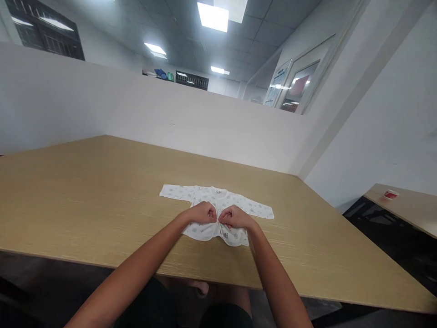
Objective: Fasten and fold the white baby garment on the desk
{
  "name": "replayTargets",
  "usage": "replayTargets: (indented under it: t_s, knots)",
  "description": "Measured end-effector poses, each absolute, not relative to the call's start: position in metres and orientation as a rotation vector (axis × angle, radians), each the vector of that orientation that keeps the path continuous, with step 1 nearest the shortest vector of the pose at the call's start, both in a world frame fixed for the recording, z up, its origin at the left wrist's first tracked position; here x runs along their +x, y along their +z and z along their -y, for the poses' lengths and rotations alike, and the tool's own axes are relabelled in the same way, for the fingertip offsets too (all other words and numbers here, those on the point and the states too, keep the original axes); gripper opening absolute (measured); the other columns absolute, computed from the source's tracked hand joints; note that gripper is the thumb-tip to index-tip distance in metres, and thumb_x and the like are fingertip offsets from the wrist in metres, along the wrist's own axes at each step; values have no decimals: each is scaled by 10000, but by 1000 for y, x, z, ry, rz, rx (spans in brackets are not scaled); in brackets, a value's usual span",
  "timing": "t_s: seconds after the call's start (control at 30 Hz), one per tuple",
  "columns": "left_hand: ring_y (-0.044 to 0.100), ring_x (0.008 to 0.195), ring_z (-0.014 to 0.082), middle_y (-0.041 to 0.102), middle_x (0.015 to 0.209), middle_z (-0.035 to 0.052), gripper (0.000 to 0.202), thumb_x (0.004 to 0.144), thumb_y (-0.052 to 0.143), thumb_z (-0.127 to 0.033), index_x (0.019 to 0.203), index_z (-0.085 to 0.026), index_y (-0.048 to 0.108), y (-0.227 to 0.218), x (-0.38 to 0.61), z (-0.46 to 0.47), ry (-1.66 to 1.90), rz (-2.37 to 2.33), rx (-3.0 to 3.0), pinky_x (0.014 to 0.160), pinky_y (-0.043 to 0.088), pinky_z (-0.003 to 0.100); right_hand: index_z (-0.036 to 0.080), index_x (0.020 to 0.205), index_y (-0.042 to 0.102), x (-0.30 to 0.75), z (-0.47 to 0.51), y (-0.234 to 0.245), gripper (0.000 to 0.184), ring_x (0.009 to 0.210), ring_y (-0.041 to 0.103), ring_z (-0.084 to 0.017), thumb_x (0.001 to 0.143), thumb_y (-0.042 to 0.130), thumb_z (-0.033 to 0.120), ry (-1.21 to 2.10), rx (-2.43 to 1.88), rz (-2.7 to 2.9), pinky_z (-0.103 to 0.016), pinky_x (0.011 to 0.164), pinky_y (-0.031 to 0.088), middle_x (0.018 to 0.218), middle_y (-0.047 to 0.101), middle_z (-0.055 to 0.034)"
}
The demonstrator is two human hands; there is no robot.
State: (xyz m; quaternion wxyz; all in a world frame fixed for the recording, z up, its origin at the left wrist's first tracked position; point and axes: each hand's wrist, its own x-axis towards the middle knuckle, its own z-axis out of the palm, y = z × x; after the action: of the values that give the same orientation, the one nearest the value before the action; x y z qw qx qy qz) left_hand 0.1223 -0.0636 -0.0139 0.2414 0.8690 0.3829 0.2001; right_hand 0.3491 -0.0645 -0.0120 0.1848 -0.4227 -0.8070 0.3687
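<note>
A small white baby shirt (205, 195) with a pale green print lies flat on the wooden table (85, 205), sleeves spread to both sides. My left hand (203, 212) pinches the left edge of the shirt's front opening at mid-chest. My right hand (234, 216) pinches the right edge of the opening. The two hands meet, fingers curled, knuckles almost touching. The shirt's lower hem (235, 237) shows below my hands, near the table's front edge.
White partition walls (191, 123) stand along the far and right sides of the table. A second table (406, 207) with a small red and white object (391, 194) stands to the right, across a dark gap.
</note>
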Motion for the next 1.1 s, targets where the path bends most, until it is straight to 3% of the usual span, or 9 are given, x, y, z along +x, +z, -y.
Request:
replayTargets:
  t_s: [0.3,0.47,0.67,1.1]
  knots:
    - [565,712,121,684,799,35,195,758,664,-194,902,-105,762,-20,125,63,622,-1023,2433,625,364,215,112,829,737,345,61,-21,235,618,512,-110,715,705,314,884,-1168,2253,-202,551,379,657,612,-16]
    - [545,692,111,666,764,18,191,743,651,-185,881,-115,763,-20,124,64,652,-1021,2428,617,353,214,123,874,721,347,61,-20,240,645,488,-106,787,669,341,795,-1153,2355,-207,569,368,694,591,-5]
    - [493,668,101,611,706,8,253,807,638,-349,765,-103,683,-14,124,69,646,-1031,2418,600,314,227,131,904,706,346,63,-15,202,667,477,-101,843,650,315,698,-1176,2436,-215,590,353,726,588,7]
    - [509,685,122,635,732,-5,122,738,577,-209,774,-149,677,-9,123,75,520,-1149,2508,617,321,254,122,911,713,346,68,-14,173,677,512,-104,840,634,258,770,-1105,2447,-213,606,386,750,618,-5]
